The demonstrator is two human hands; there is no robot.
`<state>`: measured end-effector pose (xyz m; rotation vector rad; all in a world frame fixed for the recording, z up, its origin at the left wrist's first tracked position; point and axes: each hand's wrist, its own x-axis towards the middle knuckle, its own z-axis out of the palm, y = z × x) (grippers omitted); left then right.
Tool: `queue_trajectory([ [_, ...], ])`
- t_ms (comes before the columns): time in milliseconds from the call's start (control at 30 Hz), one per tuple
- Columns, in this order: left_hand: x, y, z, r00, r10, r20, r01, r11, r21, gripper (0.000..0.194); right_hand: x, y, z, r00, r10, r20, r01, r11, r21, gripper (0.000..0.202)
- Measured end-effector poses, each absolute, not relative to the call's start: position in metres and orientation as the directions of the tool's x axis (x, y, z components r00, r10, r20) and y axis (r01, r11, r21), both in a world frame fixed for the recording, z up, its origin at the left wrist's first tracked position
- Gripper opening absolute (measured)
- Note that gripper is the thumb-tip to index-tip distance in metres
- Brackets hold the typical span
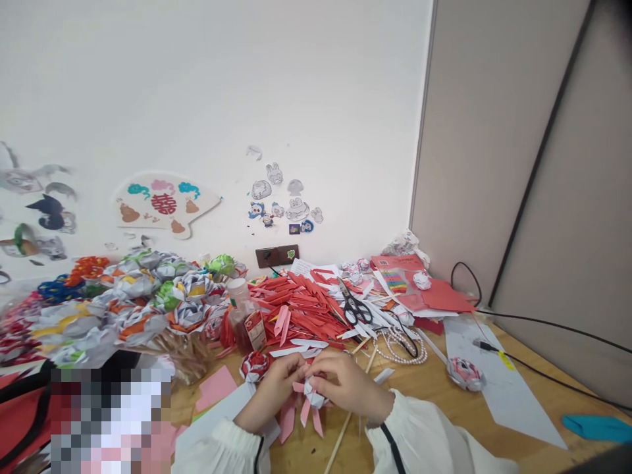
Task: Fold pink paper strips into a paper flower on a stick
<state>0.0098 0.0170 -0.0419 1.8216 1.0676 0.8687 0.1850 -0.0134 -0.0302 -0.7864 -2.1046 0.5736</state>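
A partly folded paper flower, white in the middle with pink strips sticking out, is between both hands. My left hand pinches its left side, fingers closed. From the right, my right hand grips the top and right side with its thumb and fingers. Pink strips hang below the flower, close to the tabletop. A thin wooden stick slants along the table beside my right hand. Just left of my left hand is a red-and-white paper flower.
Behind the hands lies a heap of red paper strips with black scissors on it. A clear jar, pearl beads and a bunch of paper flowers surround it. A pink-and-white flower and cables lie right.
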Motion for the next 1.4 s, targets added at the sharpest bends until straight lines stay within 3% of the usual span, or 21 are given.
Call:
queue_trajectory([
  [267, 0.0086, 0.0215, -0.0421, 0.412, 0.903, 0.121, 0.248, -0.239, 0.939, 0.04, 0.1848, -0.0125, -0.029, -0.504, 0.667, 0.548, 0.333, 0.736, -0.589, 0.029],
  [400, 0.0083, 0.0208, -0.0432, 0.391, 0.915, 0.097, 0.195, -0.185, 0.963, 0.042, 0.1847, -0.0129, -0.031, -0.487, 0.701, 0.521, 0.357, 0.704, -0.614, 0.013],
  [467, 0.0084, 0.0182, -0.0414, 0.402, 0.912, 0.084, 0.164, -0.162, 0.973, 0.044, 0.184, -0.0118, -0.0334, -0.447, 0.743, 0.498, 0.374, 0.661, -0.651, 0.006],
  [667, 0.009, 0.0155, -0.0356, 0.423, 0.903, 0.072, 0.061, -0.108, 0.992, 0.036, 0.1829, -0.0075, -0.035, -0.246, 0.816, 0.523, 0.392, 0.577, -0.716, 0.014],
  [867, 0.0088, 0.0205, -0.0383, 0.343, 0.925, 0.164, 0.155, -0.228, 0.961, 0.038, 0.1809, -0.0129, -0.0307, -0.428, 0.713, 0.556, 0.274, 0.688, -0.671, 0.023],
  [1100, 0.0115, 0.0205, -0.0409, 0.292, 0.943, 0.162, 0.174, -0.219, 0.96, 0.042, 0.179, -0.0139, -0.0312, -0.435, 0.706, 0.559, 0.312, 0.701, -0.642, 0.028],
  [1400, 0.0137, 0.022, -0.0424, 0.256, 0.954, 0.156, 0.15, -0.199, 0.969, 0.042, 0.1787, -0.0151, -0.0332, -0.435, 0.727, 0.531, 0.325, 0.677, -0.66, 0.014],
])
